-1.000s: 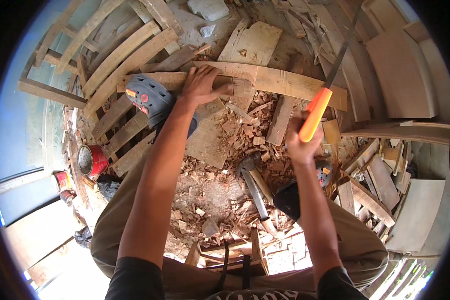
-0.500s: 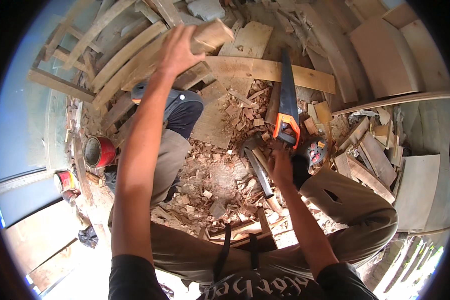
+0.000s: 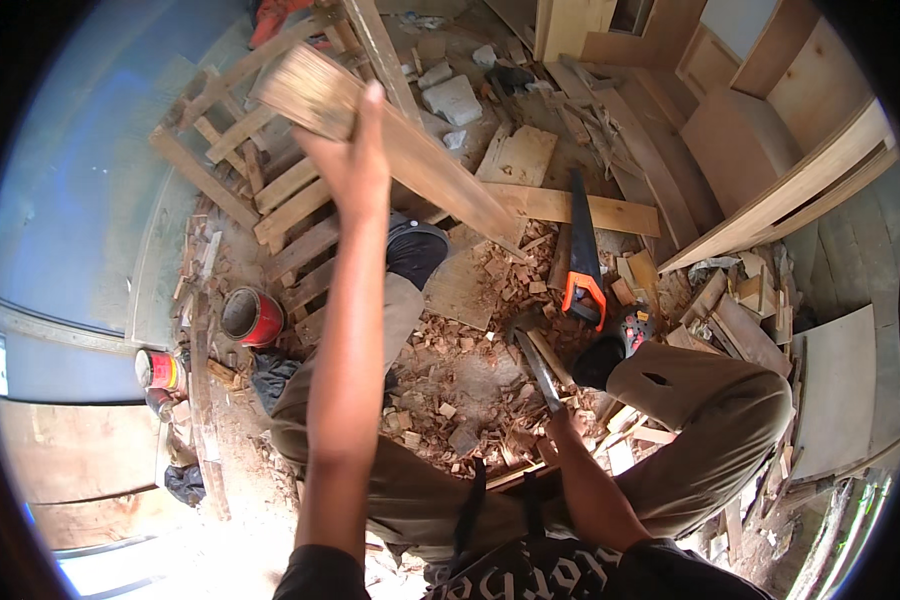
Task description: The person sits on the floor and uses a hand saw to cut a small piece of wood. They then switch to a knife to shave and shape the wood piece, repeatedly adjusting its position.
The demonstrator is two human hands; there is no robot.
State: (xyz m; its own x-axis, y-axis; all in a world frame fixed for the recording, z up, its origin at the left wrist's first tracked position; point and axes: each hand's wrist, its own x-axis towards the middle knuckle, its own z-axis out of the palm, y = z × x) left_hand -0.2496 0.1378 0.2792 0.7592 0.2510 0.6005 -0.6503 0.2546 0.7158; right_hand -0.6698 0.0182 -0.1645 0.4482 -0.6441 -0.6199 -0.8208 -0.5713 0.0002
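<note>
My left hand (image 3: 355, 160) is raised at the upper left, closed around a long wooden plank (image 3: 420, 160). The plank slants, its near end high at the left and its other end pointing toward the chip-covered floor. Low in the middle, my right hand (image 3: 568, 428) is closed around the grip end of a hammer (image 3: 542, 375) with a metal shaft. Its dark head lies among the wood chips, beside a wooden stick (image 3: 550, 357). A handsaw (image 3: 583, 250) with a dark blade and orange-black handle lies beyond, near my right foot (image 3: 625, 335).
A flat board (image 3: 570, 205) lies crosswise under the saw blade. Slatted wooden frames (image 3: 290, 195) stand at the left. A red can (image 3: 253, 316) and a smaller can (image 3: 158, 370) sit near my left leg. Scrap wood (image 3: 735, 325) and panels (image 3: 835, 390) are at the right.
My left hand has lifted the plank and swung it, so its length now points down to the right. My right hand has moved from near the saw handle down to the hammer's grip.
</note>
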